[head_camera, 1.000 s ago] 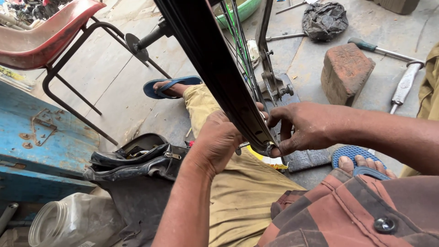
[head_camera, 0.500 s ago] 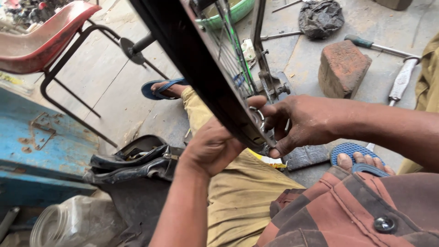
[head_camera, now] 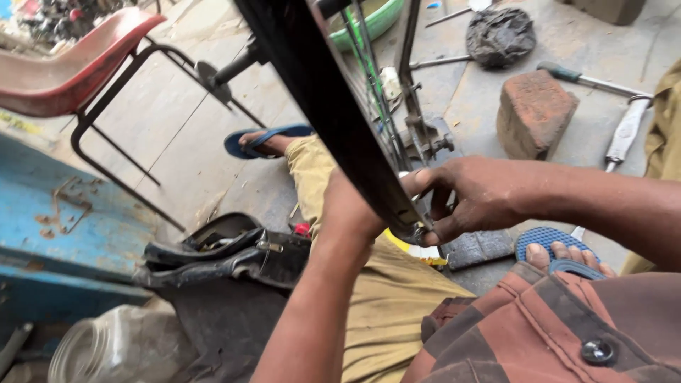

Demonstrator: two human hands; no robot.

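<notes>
A black bicycle tyre on its wheel (head_camera: 319,92) slants from the top of the view down to my lap. My left hand (head_camera: 349,209) wraps the tyre from behind at its lower end, and the fingers are hidden by the rubber. My right hand (head_camera: 472,198) pinches the rim edge and tyre bead at the same spot, thumb and fingers closed on it. Thin spokes (head_camera: 369,85) and a metal fork or stand (head_camera: 418,120) show just past the tyre.
A red chair on a black frame (head_camera: 85,64) stands at left over a blue surface (head_camera: 64,227). A black bag (head_camera: 227,252) and clear jar (head_camera: 113,347) lie near my knee. A brick (head_camera: 535,113), hammer (head_camera: 589,79), green basin (head_camera: 369,21) and black rag (head_camera: 500,35) sit on the floor.
The tyre and wheel have shifted a little to the left and upward. Both hands stay on its lower end, the right hand's fingers working along the rim.
</notes>
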